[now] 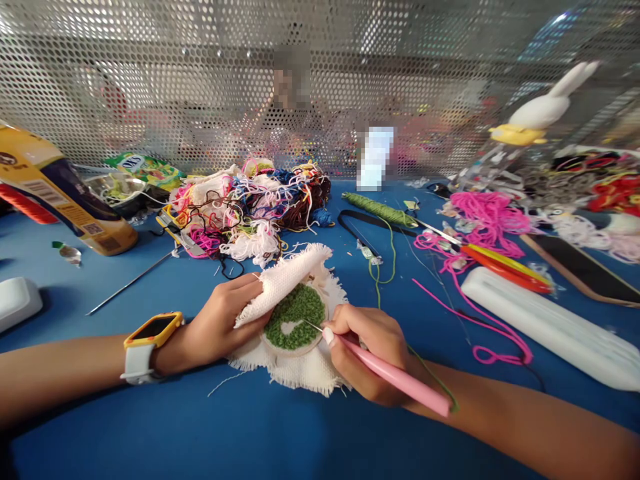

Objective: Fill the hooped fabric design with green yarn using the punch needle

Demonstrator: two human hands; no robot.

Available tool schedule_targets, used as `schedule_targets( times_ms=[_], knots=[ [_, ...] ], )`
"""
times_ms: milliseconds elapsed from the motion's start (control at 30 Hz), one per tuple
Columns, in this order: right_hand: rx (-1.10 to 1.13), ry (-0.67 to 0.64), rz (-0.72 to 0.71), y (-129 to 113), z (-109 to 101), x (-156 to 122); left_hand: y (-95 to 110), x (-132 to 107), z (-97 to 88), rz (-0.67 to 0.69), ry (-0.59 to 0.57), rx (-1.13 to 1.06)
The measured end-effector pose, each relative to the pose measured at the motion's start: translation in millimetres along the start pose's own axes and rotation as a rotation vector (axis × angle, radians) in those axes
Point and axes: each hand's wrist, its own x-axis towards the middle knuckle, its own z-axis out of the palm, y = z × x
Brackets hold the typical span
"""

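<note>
My right hand [367, 350] is closed around a pink punch needle [400, 378], its thin metal tip touching the green looped yarn [300, 307] on a round hoop [319, 341]. Green yarn trails from the tool's back end. A small patch of bare fabric shows inside the green loops. Cream fabric [320, 373] with frayed edges spreads around the hoop, and one flap folds up over my left hand [225, 320]. That hand grips the hoop's left side through the cloth, its fingertips partly hidden.
A tangled yarn heap [255, 207] lies behind the hoop. Green yarn [380, 210], scissors [505, 267], pink yarn [493, 220], a white case [550, 327] and a phone [590, 267] lie rightward. A bottle [70, 193] and a metal needle [130, 283] are at left. Perforated metal [200, 87] stands behind.
</note>
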Motion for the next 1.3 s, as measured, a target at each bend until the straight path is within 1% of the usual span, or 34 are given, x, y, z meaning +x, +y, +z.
schedule_targets(
  times_ms=[133,300,367,433,500,600,767,1033,1133,1300],
  knots=[
    [-0.044,-0.059,-0.016,-3,2,3,0,-1,-0.2,-0.003,0.003,-0.028],
    [-0.050,-0.128,-0.013,4,10,3,0,-1,0.8,0.020,0.007,-0.037],
    [-0.040,-0.107,-0.010,7,12,3,0,-1,1.3,0.012,0.013,-0.028],
    [-0.031,-0.055,-0.015,7,11,2,0,-1,1.6,-0.003,0.009,-0.016],
    [-0.008,0.002,-0.050,5,9,0,0,-1,1.6,-0.007,-0.001,-0.006],
    [0.054,0.044,-0.090,5,5,-3,-1,-2,1.1,-0.016,-0.013,-0.006],
    [0.079,0.042,-0.050,8,4,-6,-1,-1,0.6,-0.026,-0.008,0.000],
    [0.089,0.058,-0.064,4,5,-5,0,-2,1.4,-0.017,0.000,0.014],
    [0.071,0.036,-0.057,2,7,-4,1,-2,0.6,-0.003,0.007,0.025],
    [-0.050,-0.074,-0.058,6,17,-1,4,-3,0.4,0.032,0.037,0.041]
  ],
)
